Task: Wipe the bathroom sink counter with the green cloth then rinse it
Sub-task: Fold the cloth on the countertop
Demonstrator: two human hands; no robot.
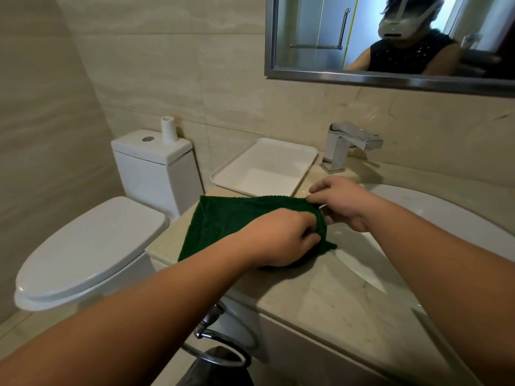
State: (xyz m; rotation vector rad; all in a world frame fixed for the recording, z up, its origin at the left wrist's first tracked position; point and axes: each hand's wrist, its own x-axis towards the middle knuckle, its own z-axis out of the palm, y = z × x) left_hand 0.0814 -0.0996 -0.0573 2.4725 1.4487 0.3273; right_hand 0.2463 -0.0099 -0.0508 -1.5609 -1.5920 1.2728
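Head view of a bathroom vanity. The green cloth [231,227] lies spread on the left end of the beige stone counter [320,296], between the counter's toilet-side edge and the white sink basin [434,215]; its right margin is bunched and raised slightly, and one corner reaches the basin rim. The left hand [284,238] rests on the cloth with fingers curled, gripping the bunched right margin. The right hand [342,201], just beside it and over the basin's left rim, pinches the cloth's far right corner between thumb and fingertips, the remaining fingers curled underneath. Behind the cloth, and touching or nearly touching its far edge, sits a shallow white tray [264,168]; to the tray's right stands a square chrome faucet [348,143] whose spout points toward the basin. Left of the counter is a white toilet [92,246] with its lid down, and a small white tube [168,129] stands upright on the cistern. A metal-framed mirror [390,78] hangs above the faucet. A chrome ring [220,349] projects from the cabinet front below the counter.
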